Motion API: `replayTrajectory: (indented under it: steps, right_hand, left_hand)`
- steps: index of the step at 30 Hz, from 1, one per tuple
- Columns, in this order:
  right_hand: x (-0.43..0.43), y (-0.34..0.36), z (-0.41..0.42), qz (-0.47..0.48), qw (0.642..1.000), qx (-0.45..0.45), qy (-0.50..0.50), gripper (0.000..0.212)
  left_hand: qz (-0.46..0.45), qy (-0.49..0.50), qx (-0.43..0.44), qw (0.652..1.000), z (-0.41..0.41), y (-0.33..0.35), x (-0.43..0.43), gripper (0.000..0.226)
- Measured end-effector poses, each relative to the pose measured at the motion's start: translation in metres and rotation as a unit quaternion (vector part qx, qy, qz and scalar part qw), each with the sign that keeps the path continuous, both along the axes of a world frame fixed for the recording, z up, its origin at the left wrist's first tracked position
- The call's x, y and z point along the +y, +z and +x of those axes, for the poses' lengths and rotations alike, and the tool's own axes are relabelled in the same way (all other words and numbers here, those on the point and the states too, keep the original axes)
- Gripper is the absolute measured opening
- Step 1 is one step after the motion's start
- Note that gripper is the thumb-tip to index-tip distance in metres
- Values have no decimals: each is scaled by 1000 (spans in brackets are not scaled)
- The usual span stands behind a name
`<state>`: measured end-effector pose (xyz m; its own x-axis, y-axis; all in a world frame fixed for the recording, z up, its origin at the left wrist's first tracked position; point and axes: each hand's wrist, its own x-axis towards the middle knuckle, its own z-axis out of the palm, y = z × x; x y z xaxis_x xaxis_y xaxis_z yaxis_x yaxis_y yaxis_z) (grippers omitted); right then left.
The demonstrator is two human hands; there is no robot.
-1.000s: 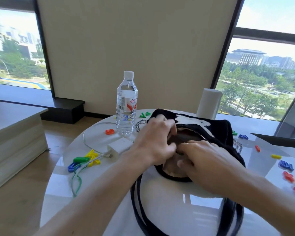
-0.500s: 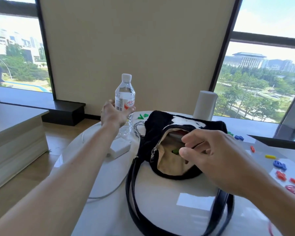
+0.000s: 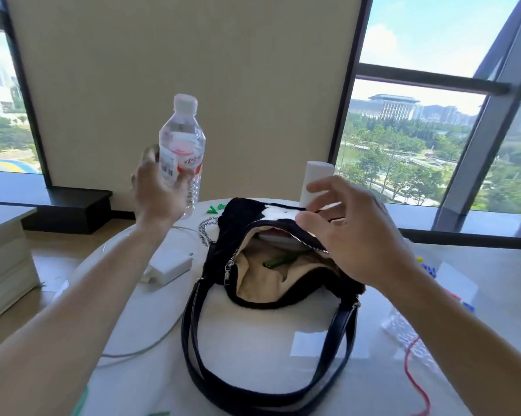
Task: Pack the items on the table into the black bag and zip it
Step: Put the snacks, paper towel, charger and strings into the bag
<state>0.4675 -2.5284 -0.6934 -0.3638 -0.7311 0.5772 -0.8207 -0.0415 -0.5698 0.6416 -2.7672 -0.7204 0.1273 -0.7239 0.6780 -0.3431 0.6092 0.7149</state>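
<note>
Bottle [image 3: 181,136] newly aloft (in left hand [image 3: 160,196])

A beige wall panel [image 3: 193,70] adjoins a large window [image 3: 418,139], with perhaps stacked boards [image 3: 4,259] far left
</note>
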Motion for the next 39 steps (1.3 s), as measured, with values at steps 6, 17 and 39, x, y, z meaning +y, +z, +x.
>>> replayTrajectory:
  steps: [6, 17, 39]
  right_hand:
    - [3, 19, -19, -14, 995, 23, 96, 83]
    - [27, 12, -41, -103, 987, -15, 120, 80]
    - [-40, -87, -24, -88, 983, 121, 103, 75]
  left_hand:
    - [-33, -405, -83, 910, 5, 62, 74, 38]
    - [-88, -378, -266, 882, -32, 34, 115, 37]
    - [-112, -249, -319, 908, -38, -17, 81, 35]
